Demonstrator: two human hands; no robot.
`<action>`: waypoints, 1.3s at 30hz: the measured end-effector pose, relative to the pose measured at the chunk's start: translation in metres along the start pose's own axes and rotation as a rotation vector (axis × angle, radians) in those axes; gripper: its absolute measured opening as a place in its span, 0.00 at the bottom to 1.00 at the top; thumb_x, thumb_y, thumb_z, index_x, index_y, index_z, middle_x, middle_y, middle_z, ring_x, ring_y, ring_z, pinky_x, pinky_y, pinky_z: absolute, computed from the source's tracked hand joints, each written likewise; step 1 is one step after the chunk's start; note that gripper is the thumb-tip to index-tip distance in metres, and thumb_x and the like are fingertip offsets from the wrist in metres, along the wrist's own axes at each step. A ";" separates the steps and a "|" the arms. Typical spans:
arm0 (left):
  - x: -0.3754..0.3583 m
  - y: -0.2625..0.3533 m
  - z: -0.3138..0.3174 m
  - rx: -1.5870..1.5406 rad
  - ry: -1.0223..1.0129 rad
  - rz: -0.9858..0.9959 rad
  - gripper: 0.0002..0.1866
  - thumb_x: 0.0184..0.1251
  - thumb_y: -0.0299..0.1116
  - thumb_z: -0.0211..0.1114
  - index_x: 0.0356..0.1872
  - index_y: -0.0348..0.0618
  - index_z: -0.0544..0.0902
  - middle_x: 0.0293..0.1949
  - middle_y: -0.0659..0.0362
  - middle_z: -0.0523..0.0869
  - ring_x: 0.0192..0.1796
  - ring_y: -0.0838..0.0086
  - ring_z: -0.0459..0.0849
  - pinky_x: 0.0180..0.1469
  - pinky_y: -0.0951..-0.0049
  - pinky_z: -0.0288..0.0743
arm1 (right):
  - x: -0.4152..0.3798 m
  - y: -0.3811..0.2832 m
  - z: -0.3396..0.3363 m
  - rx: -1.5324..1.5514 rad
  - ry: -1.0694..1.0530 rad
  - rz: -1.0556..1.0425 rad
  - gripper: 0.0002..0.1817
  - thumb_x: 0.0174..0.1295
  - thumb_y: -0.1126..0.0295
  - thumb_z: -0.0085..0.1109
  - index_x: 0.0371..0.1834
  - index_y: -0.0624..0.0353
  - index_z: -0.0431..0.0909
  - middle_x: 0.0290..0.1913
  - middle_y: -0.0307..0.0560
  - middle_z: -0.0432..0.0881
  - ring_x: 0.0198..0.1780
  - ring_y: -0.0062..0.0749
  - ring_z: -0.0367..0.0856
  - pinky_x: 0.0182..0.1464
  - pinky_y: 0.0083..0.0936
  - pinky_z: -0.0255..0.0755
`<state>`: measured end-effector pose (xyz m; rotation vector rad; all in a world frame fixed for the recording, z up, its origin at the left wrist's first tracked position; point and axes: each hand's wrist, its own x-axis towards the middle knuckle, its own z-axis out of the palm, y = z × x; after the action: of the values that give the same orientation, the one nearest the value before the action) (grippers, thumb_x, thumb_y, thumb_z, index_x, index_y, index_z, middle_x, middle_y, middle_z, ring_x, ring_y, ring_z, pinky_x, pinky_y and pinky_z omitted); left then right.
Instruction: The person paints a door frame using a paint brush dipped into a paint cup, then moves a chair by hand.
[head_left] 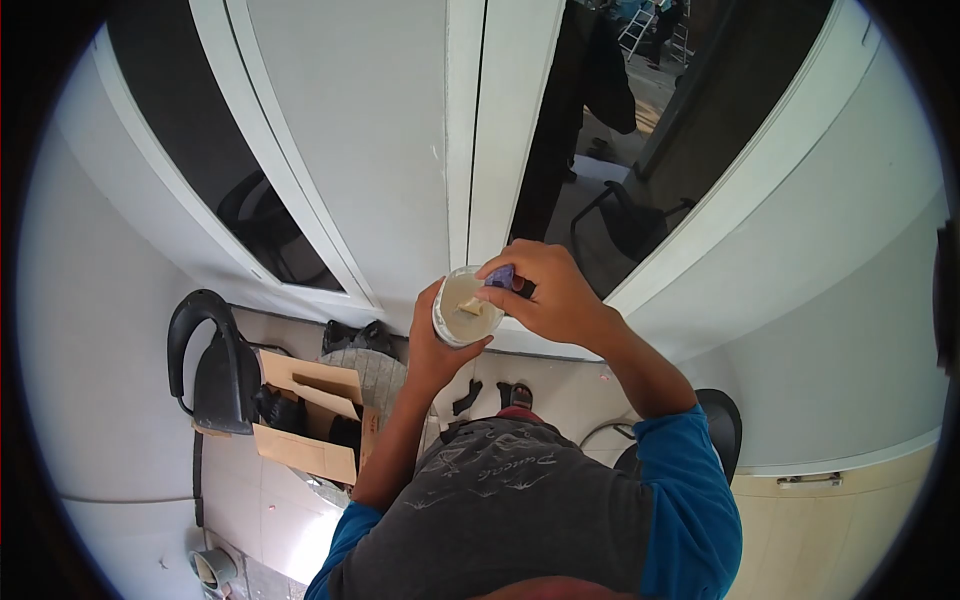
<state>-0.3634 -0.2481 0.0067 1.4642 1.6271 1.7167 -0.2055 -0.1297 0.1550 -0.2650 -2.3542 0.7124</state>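
Note:
My left hand (432, 345) is wrapped around the side of a white plastic tub (441, 322), held up at chest height. Its open top faces me, and whitish material coats the inside. From above, my right hand (548, 292) pinches a paintbrush (499, 277) with a purple handle. The cream-coloured end of the brush reaches into the tub, and my fingers partly cover the handle. Both hands are in front of a white door frame (487, 200).
Dark glass panels (640, 130) flank the white panelling ahead. To the left are a black chair (222, 375), an open cardboard box (308, 455) with dark things inside, and a round table under it. A grey bucket (213, 568) stands at lower left. Another black chair (722, 425) is behind my right arm.

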 end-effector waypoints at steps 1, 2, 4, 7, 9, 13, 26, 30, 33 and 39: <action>0.001 0.001 0.000 0.009 0.002 0.013 0.53 0.42 0.31 0.87 0.73 0.37 0.65 0.65 0.48 0.75 0.67 0.57 0.77 0.70 0.59 0.72 | -0.001 0.000 0.000 0.012 -0.001 0.015 0.12 0.61 0.65 0.76 0.41 0.61 0.88 0.31 0.46 0.82 0.27 0.29 0.77 0.30 0.25 0.70; 0.001 0.001 0.000 0.010 0.001 0.020 0.53 0.42 0.31 0.87 0.73 0.37 0.65 0.65 0.48 0.75 0.67 0.57 0.77 0.70 0.59 0.72 | -0.002 -0.001 0.000 0.023 -0.002 0.029 0.12 0.61 0.64 0.76 0.41 0.61 0.88 0.30 0.46 0.82 0.27 0.29 0.77 0.30 0.24 0.70; 0.001 0.001 -0.001 -0.006 -0.001 -0.005 0.53 0.42 0.31 0.87 0.73 0.37 0.65 0.64 0.48 0.75 0.67 0.57 0.77 0.70 0.59 0.72 | -0.004 -0.004 -0.001 0.028 0.001 0.040 0.12 0.61 0.65 0.76 0.41 0.61 0.88 0.31 0.46 0.82 0.27 0.29 0.77 0.30 0.24 0.71; 0.001 0.002 0.000 -0.038 -0.014 -0.037 0.53 0.42 0.30 0.87 0.73 0.37 0.65 0.64 0.48 0.75 0.67 0.57 0.77 0.70 0.59 0.72 | -0.004 -0.004 0.000 0.067 0.001 0.065 0.12 0.62 0.65 0.76 0.41 0.61 0.88 0.31 0.47 0.83 0.27 0.29 0.78 0.30 0.24 0.71; 0.002 0.003 -0.001 -0.019 -0.017 -0.026 0.53 0.42 0.30 0.87 0.73 0.37 0.65 0.64 0.48 0.75 0.67 0.57 0.77 0.70 0.59 0.72 | -0.004 -0.003 0.002 0.096 0.000 0.077 0.12 0.62 0.66 0.76 0.41 0.61 0.88 0.31 0.47 0.83 0.28 0.29 0.78 0.30 0.24 0.72; 0.002 -0.001 0.000 -0.047 -0.025 -0.036 0.53 0.42 0.30 0.86 0.73 0.37 0.65 0.65 0.48 0.75 0.67 0.57 0.77 0.70 0.60 0.72 | -0.005 -0.003 0.006 0.002 0.026 0.042 0.12 0.61 0.66 0.76 0.42 0.61 0.88 0.32 0.47 0.84 0.29 0.30 0.79 0.32 0.25 0.73; 0.006 -0.003 0.000 -0.022 -0.021 -0.031 0.53 0.42 0.30 0.87 0.73 0.37 0.66 0.65 0.49 0.75 0.68 0.58 0.77 0.70 0.60 0.72 | -0.006 -0.002 0.006 0.033 0.051 0.081 0.11 0.62 0.67 0.75 0.42 0.61 0.88 0.33 0.48 0.85 0.30 0.31 0.81 0.33 0.25 0.74; 0.008 0.000 0.000 -0.053 -0.025 -0.031 0.52 0.42 0.30 0.86 0.73 0.38 0.66 0.65 0.49 0.75 0.67 0.58 0.77 0.70 0.60 0.72 | -0.006 0.002 0.005 0.176 -0.006 0.145 0.11 0.62 0.67 0.75 0.41 0.61 0.88 0.33 0.48 0.85 0.30 0.31 0.80 0.33 0.25 0.73; 0.008 -0.002 0.001 -0.044 -0.029 -0.020 0.53 0.42 0.30 0.86 0.73 0.38 0.66 0.65 0.49 0.75 0.67 0.58 0.77 0.70 0.60 0.72 | -0.006 0.002 0.005 -0.020 0.073 0.076 0.10 0.62 0.67 0.75 0.41 0.60 0.88 0.33 0.47 0.84 0.29 0.30 0.80 0.32 0.24 0.73; 0.008 -0.003 0.000 -0.033 -0.039 -0.022 0.53 0.43 0.31 0.87 0.73 0.38 0.66 0.65 0.49 0.75 0.68 0.58 0.77 0.70 0.59 0.71 | -0.005 -0.001 0.004 -0.033 0.069 0.068 0.11 0.61 0.66 0.75 0.42 0.60 0.88 0.33 0.46 0.84 0.29 0.29 0.80 0.32 0.23 0.72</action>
<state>-0.3679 -0.2406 0.0073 1.4506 1.5814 1.6843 -0.2046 -0.1340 0.1502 -0.3799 -2.3019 0.6856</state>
